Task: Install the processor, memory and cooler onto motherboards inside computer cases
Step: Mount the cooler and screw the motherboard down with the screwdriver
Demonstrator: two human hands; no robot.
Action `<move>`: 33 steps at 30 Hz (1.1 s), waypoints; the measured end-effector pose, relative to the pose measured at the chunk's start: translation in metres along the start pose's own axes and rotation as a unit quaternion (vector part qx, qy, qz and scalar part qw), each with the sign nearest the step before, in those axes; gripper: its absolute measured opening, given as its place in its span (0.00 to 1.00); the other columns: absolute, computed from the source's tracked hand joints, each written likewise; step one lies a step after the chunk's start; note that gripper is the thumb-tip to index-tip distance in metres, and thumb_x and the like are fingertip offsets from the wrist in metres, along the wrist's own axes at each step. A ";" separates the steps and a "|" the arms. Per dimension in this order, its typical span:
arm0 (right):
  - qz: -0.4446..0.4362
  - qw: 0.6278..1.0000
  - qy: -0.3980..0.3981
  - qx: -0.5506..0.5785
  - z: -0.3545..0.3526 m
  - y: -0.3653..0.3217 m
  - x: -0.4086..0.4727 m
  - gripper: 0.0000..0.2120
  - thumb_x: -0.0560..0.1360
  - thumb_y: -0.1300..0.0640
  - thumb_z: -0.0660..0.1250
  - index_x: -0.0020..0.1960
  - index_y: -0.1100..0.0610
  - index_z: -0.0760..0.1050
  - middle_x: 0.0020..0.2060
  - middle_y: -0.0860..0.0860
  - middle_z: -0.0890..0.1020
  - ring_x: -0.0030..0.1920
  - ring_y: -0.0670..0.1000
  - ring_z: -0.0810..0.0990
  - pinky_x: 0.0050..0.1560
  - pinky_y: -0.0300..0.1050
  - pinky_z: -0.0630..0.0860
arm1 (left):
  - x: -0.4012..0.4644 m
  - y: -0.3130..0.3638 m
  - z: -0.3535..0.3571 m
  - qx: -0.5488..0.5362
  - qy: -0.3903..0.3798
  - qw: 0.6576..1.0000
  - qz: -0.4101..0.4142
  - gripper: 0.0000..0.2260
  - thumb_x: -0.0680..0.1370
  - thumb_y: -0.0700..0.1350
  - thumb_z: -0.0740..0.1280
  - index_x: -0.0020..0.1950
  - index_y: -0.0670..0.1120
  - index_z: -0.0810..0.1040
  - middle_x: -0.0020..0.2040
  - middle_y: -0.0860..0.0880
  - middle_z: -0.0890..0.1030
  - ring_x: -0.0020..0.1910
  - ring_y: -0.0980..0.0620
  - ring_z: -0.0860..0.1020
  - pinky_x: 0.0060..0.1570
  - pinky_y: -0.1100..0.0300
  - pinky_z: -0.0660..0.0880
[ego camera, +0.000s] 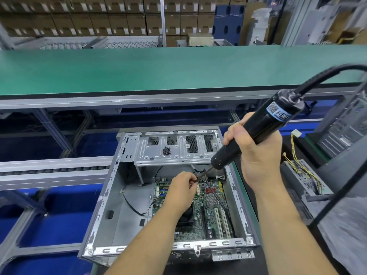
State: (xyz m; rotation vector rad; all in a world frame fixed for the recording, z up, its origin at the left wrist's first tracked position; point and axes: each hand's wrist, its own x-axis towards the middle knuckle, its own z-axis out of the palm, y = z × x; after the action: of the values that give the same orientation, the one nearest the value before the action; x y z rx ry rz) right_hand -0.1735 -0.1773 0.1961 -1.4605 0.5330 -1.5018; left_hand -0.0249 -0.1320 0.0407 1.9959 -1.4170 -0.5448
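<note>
Stacked brown cardboard boxes (99, 18) fill the far wall behind a long green conveyor belt (158, 70). Near the viewer an open silver sheet-metal computer case (111, 211) lies on its side, its perforated drive bay (174, 147) at the far end with a small heap of dark screws (166, 151) on it. Inside, toward the right, sits the green motherboard (206, 213) with white slots and a square finned heatsink. The left hand (181, 192) pinches something small at the driver's thin bit. The right hand (256, 153) grips a black cylindrical electric screwdriver (258, 132), tilted, with its cable arching right.
</note>
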 end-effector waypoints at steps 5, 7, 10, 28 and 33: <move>0.007 0.999 -0.008 -0.040 0.005 -0.004 0.003 0.04 0.68 0.52 0.74 0.38 0.46 0.79 0.31 0.50 0.81 0.34 0.54 0.80 0.43 0.51 0.80 | 0.000 0.010 -0.001 0.041 -0.011 0.999 0.024 0.05 0.80 0.42 0.66 0.45 0.49 0.75 0.47 0.52 0.75 0.39 0.57 0.73 0.45 0.61 0.73; 0.008 0.998 -0.010 -0.057 0.005 -0.012 0.007 0.06 0.68 0.50 0.75 0.38 0.47 0.78 0.31 0.49 0.80 0.34 0.55 0.80 0.41 0.58 0.80 | 0.002 0.019 0.000 0.056 -0.022 0.997 0.053 0.04 0.80 0.42 0.66 0.45 0.47 0.76 0.46 0.52 0.75 0.42 0.54 0.74 0.48 0.57 0.74; 0.003 0.996 -0.008 -0.085 0.002 -0.027 0.017 0.19 0.67 0.46 0.77 0.41 0.58 0.74 0.33 0.54 0.79 0.35 0.62 0.79 0.40 0.66 0.80 | 0.005 0.038 0.002 0.068 -0.033 0.992 0.101 0.03 0.80 0.44 0.67 0.46 0.48 0.77 0.46 0.53 0.75 0.46 0.53 0.73 0.49 0.56 0.74; 0.043 0.989 -0.048 -0.132 -0.001 0.004 0.002 0.15 0.66 0.48 0.76 0.40 0.56 0.74 0.32 0.47 0.80 0.33 0.41 0.77 0.36 0.33 0.75 | 0.026 0.046 0.031 0.273 -0.099 0.943 0.161 0.05 0.76 0.41 0.66 0.40 0.49 0.76 0.38 0.51 0.73 0.49 0.45 0.72 0.49 0.51 0.61; 0.061 0.987 -0.042 -0.146 0.003 0.025 -0.004 0.15 0.66 0.47 0.76 0.42 0.51 0.73 0.35 0.54 0.79 0.33 0.41 0.76 0.35 0.33 0.75 | 0.034 0.038 0.039 0.291 -0.148 0.932 0.157 0.07 0.74 0.40 0.65 0.39 0.50 0.70 0.35 0.52 0.66 0.50 0.44 0.72 0.46 0.51 0.56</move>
State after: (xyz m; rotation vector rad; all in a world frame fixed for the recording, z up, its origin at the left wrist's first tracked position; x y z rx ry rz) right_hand -0.1637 -0.1847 0.1736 -1.6742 0.8033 -1.2994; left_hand -0.0643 -0.1823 0.0396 2.1078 -2.2444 -0.3069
